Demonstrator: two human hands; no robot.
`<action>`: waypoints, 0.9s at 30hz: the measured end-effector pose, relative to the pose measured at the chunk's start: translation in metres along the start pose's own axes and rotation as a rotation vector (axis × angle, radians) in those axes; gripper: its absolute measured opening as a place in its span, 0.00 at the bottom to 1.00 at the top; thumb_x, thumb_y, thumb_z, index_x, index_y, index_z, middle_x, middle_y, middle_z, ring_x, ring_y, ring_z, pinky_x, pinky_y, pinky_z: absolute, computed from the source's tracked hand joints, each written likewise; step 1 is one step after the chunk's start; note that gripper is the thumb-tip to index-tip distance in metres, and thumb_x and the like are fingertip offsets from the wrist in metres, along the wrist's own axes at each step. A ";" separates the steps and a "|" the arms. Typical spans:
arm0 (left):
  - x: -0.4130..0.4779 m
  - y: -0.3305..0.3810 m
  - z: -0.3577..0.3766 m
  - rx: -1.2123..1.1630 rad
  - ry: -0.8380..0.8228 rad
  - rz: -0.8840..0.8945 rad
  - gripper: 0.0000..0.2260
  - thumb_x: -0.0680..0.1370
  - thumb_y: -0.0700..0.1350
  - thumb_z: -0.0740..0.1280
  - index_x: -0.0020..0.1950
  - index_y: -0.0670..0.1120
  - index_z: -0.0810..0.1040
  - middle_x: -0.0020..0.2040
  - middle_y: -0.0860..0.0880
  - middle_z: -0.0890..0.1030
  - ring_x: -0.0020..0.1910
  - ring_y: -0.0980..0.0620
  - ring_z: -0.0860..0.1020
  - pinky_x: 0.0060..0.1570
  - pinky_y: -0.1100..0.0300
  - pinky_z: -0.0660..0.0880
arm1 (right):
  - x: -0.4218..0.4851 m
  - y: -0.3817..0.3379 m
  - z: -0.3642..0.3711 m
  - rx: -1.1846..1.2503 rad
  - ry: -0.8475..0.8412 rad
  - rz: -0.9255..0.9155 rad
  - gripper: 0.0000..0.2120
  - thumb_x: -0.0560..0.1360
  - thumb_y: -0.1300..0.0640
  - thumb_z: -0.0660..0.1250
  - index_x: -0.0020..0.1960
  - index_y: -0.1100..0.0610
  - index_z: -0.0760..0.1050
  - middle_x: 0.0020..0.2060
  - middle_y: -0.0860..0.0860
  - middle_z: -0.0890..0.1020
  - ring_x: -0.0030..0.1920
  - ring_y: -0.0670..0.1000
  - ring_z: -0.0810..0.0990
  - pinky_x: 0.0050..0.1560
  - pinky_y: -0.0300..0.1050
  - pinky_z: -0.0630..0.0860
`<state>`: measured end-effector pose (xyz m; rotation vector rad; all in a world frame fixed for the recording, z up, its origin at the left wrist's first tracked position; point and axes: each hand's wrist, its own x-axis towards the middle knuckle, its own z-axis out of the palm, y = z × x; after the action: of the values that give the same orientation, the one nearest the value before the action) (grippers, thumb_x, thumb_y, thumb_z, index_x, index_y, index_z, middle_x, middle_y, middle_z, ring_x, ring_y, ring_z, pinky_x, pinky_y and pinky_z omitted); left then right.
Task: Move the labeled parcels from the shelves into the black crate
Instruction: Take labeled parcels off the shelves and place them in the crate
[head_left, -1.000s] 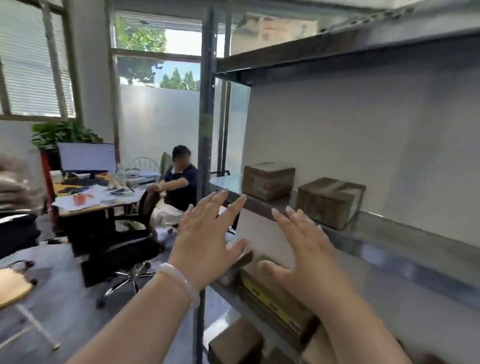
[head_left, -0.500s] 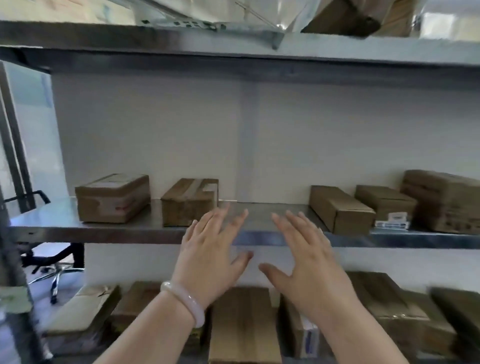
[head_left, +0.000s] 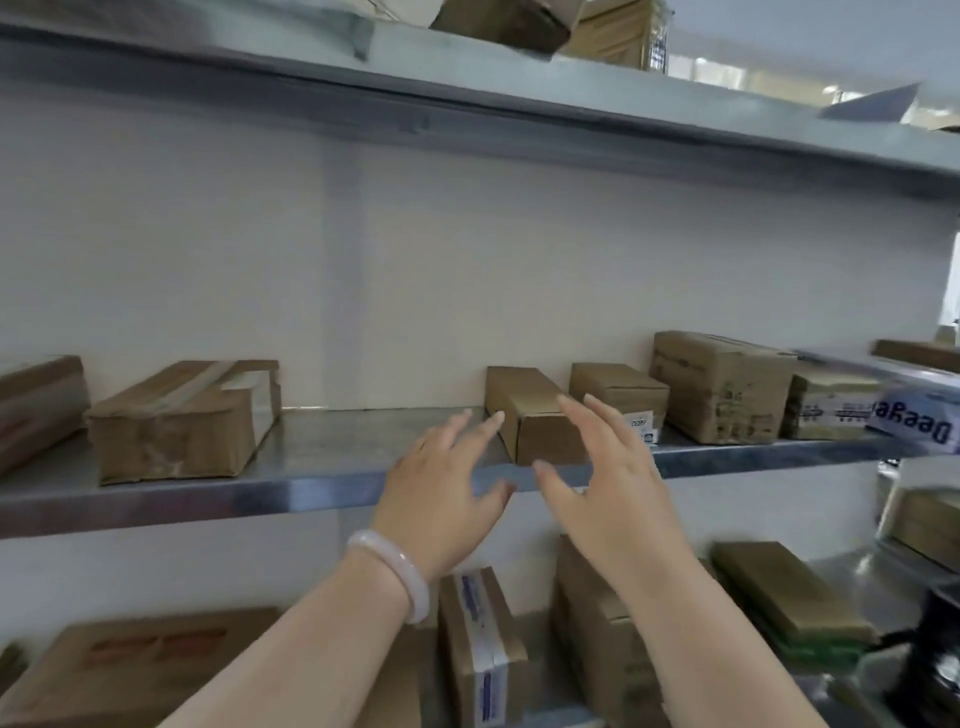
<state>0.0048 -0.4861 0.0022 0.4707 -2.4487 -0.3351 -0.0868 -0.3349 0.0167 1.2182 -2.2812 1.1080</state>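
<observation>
Cardboard box (head_left: 519, 395) now lies between the left hand (head_left: 441, 493) and right hand (head_left: 613, 493), both spread empty; grasping seems next.

Brightness: bright and even, with soft light and no hard shadows on the pale back wall (head_left: 415, 286).
Source: strongest at the upper right, above the top shelf (head_left: 623, 109).
Shadow: a dark band under that shelf's lip.
Glare: dull sheen along the front edge of the middle shelf (head_left: 311, 488).
Blur: the printed parcel (head_left: 914, 421) at the right edge smears; the lower boxes (head_left: 483, 649) are soft.
Distortion: wide-angle — shelves tilt and bow toward the edges.
</observation>
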 end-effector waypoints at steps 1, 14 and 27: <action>0.010 0.006 0.007 -0.014 0.017 -0.005 0.28 0.80 0.59 0.61 0.78 0.61 0.56 0.79 0.53 0.58 0.77 0.51 0.58 0.73 0.54 0.58 | 0.011 0.010 -0.001 0.044 0.014 0.008 0.30 0.76 0.45 0.67 0.75 0.39 0.59 0.75 0.40 0.59 0.74 0.43 0.57 0.70 0.43 0.62; 0.109 0.035 0.048 -0.486 -0.018 -0.401 0.21 0.83 0.48 0.60 0.76 0.47 0.66 0.75 0.47 0.68 0.74 0.50 0.66 0.70 0.63 0.61 | 0.110 0.049 0.017 0.486 -0.240 0.399 0.22 0.80 0.49 0.62 0.70 0.57 0.69 0.66 0.55 0.75 0.65 0.55 0.72 0.55 0.42 0.65; 0.077 -0.002 0.006 -0.954 0.124 -0.493 0.20 0.71 0.61 0.72 0.61 0.60 0.74 0.60 0.57 0.80 0.58 0.56 0.80 0.61 0.53 0.77 | 0.081 0.004 0.046 0.985 -0.094 0.134 0.15 0.80 0.57 0.61 0.64 0.46 0.78 0.63 0.41 0.77 0.65 0.41 0.73 0.65 0.44 0.72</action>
<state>-0.0558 -0.5182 0.0372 0.6102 -1.7355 -1.5164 -0.1337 -0.4136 0.0332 1.4237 -1.8850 2.4186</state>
